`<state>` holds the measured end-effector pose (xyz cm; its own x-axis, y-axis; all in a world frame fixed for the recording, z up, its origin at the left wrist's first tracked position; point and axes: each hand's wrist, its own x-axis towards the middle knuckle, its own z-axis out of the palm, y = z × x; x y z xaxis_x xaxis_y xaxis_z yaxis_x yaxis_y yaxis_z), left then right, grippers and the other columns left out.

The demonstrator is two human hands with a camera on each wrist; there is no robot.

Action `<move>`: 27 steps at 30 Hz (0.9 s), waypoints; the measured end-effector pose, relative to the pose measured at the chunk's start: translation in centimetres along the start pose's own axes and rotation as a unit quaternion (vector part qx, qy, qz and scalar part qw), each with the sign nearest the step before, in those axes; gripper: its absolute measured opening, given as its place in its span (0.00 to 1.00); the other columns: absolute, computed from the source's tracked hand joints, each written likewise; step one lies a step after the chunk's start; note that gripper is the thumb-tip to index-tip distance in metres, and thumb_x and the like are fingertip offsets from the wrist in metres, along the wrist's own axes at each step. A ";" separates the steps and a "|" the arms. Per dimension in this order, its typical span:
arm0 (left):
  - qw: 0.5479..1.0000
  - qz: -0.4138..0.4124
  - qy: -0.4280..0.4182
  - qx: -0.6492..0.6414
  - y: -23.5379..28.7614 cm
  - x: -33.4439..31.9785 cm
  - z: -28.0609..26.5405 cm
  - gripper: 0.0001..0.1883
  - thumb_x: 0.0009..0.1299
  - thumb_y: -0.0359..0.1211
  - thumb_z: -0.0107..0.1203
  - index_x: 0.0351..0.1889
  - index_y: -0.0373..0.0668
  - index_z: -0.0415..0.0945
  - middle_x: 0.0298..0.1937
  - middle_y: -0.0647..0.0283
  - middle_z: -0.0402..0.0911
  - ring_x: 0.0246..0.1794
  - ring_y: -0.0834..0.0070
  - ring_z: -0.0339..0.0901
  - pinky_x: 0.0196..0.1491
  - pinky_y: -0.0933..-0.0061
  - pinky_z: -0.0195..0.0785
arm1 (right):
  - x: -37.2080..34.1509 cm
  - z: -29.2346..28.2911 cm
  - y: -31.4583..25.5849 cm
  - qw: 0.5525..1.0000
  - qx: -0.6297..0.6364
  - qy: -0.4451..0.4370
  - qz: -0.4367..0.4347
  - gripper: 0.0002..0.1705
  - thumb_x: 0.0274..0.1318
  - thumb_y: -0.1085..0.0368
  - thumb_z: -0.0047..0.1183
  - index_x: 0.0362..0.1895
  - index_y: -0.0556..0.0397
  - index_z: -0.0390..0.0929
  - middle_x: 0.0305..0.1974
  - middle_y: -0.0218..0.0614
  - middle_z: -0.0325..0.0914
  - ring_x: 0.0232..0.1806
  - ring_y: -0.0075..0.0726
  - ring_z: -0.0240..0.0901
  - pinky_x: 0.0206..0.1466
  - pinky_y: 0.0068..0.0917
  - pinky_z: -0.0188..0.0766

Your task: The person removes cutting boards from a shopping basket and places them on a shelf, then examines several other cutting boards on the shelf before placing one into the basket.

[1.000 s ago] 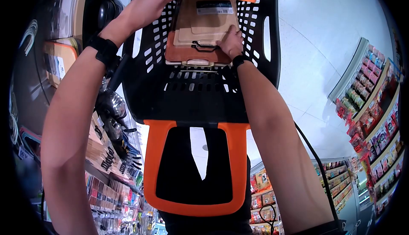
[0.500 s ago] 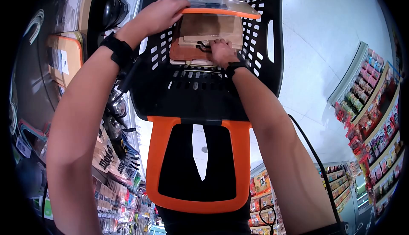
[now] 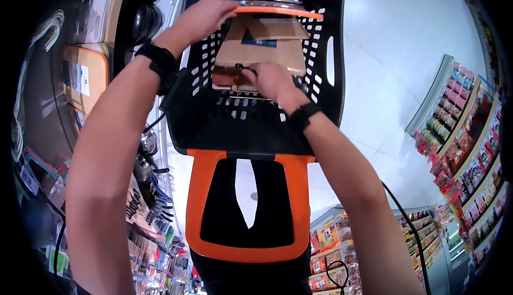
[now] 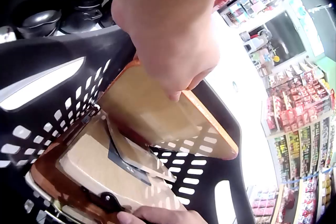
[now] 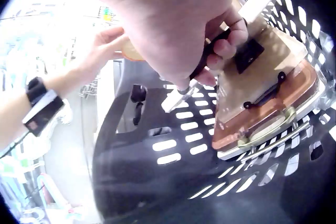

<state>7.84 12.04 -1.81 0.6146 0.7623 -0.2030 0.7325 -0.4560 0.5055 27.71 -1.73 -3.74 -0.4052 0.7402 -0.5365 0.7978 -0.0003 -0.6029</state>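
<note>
Gripped black handle (image 5: 201, 64) in right hand (image 3: 270, 78), with pale board (image 3: 256, 56) just ahead (long axis unclear); held orange-rimmed board (image 4: 155, 109) in left hand (image 3: 207, 16).

Two black wristbands (image 3: 155, 57) are worn (one carries a box (image 5: 44, 112)).

Bright, cool light floods the head view, paling the floor (image 3: 382, 81) at upper right, while the basket (image 3: 240, 134) reads dark at centre; the wide lens bows the shelves (image 3: 470, 161) at right and blackens the corners. Glare whitens the left wrist view right of centre. The right wrist view burns out at left, its right hand (image 5: 178, 29) pale and soft-edged.
</note>
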 end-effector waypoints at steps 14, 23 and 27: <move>0.996 -0.003 -0.080 0.026 0.1 -5.2 5.1 0.11 0.68 0.32 0.49 0.46 0.42 0.77 0.39 0.51 0.81 0.40 0.54 0.80 0.43 0.59 0.75 | -11.0 -10.5 -4.6 0.998 0.036 0.050 -0.018 0.18 0.59 0.55 0.55 0.26 0.58 0.78 0.24 0.41 0.74 0.32 0.47 0.71 0.40 0.39 0.69; 0.990 -0.023 -0.140 0.024 1.9 -6.5 8.4 0.08 0.63 0.27 0.49 0.40 0.39 0.72 0.38 0.54 0.77 0.41 0.55 0.78 0.43 0.60 0.73 | -16.5 -15.4 -8.3 0.996 -0.034 0.036 -0.076 0.17 0.54 0.53 0.58 0.27 0.54 0.78 0.25 0.36 0.73 0.31 0.41 0.69 0.34 0.34 0.66; 0.982 0.043 -0.166 0.079 1.3 -7.0 9.8 0.09 0.62 0.26 0.50 0.40 0.39 0.70 0.42 0.55 0.75 0.42 0.56 0.78 0.43 0.59 0.74 | -18.9 -18.2 -8.9 0.990 -0.064 0.018 -0.122 0.17 0.53 0.52 0.59 0.26 0.53 0.77 0.26 0.34 0.72 0.31 0.41 0.67 0.33 0.33 0.65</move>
<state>7.42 1.61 -7.94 0.7179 0.5385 -0.4411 0.6945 -0.5976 0.4007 36.41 -3.48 22.56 -0.5785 0.7313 -0.3613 0.7292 0.2651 -0.6309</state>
